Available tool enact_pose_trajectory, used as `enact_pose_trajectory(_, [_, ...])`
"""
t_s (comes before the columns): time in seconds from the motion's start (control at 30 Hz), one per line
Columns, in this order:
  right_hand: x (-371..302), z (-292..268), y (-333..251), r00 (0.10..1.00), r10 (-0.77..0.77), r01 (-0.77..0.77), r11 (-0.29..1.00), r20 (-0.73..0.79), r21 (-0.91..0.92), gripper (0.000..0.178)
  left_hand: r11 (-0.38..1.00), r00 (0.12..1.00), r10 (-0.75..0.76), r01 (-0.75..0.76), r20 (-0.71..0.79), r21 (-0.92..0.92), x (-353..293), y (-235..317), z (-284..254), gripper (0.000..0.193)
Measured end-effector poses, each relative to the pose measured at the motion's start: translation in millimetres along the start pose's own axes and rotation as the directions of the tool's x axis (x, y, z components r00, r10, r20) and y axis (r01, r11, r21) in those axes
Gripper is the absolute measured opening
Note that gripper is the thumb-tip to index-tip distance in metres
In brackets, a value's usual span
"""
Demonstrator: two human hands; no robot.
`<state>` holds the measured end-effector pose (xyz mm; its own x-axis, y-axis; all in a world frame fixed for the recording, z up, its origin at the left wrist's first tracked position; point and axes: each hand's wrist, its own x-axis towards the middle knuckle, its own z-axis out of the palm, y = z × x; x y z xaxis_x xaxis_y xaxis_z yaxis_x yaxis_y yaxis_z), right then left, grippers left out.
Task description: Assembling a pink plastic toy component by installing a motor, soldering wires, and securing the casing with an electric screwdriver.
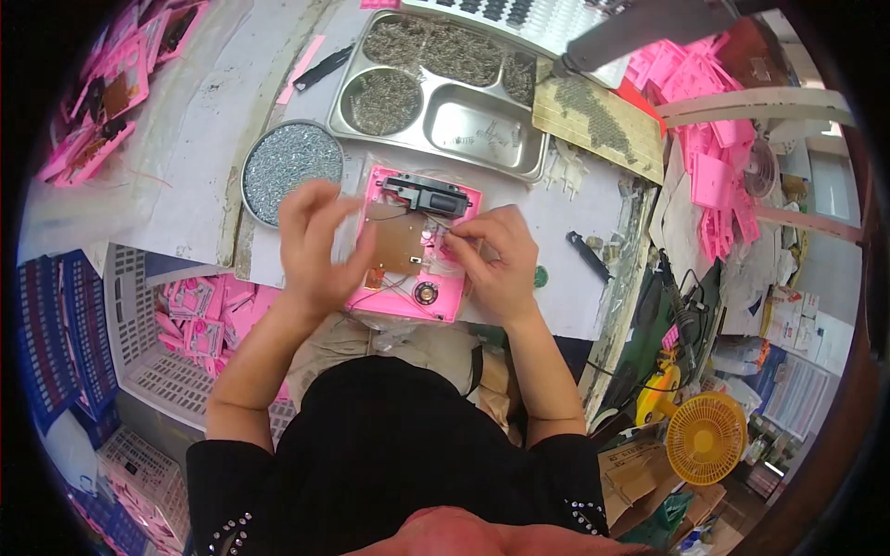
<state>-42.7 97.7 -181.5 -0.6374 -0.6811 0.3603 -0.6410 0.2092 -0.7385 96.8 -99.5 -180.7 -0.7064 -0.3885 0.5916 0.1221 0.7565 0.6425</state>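
A pink plastic casing (449, 304) lies on the table in front of me. Set in it are a brown circuit board (397, 243), a black mechanism with a motor (439, 200) along the far edge, and a small round speaker (425, 293) near the front; thin wires run between them. My left hand (317, 248) hovers at the casing's left side, fingers spread and somewhat blurred, holding nothing visible. Over the casing's right side, my right hand (499, 258) pinches thumb and forefinger together beside the board. Whatever lies between those fingertips is too small to make out.
A round tin of small silver metal pieces (292, 167) stands left of the casing. Behind is a steel compartment tray (436, 141) with screws. A board with small parts (603, 120) and pink plastic parts (714, 176) are right; a crate (171, 375) of pink pieces stands lower left.
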Motion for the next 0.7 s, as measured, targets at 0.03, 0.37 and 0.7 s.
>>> enact_pose_trajectory(0.03, [-0.7,2.3,-3.0,0.999,-0.005,0.007,0.999,-0.043,0.038,0.015,0.999,0.999,0.015,-0.014,0.028,-0.039,-0.2,10.6,-3.2,0.033])
enact_pose_trajectory(0.37, [7.5,-6.3,-7.2,0.996,-0.075,0.079,0.994,-0.054,0.080,0.014,0.971,0.876,-0.006,0.121,0.483,-0.206,28.7,11.7,35.0,0.025])
enact_pose_trajectory(0.7, [3.8,-10.1,7.4,0.984,-0.169,0.169,0.986,-0.057,-0.006,0.021,0.960,0.850,-0.049,0.185,0.524,-0.210,34.5,19.5,31.2,0.016])
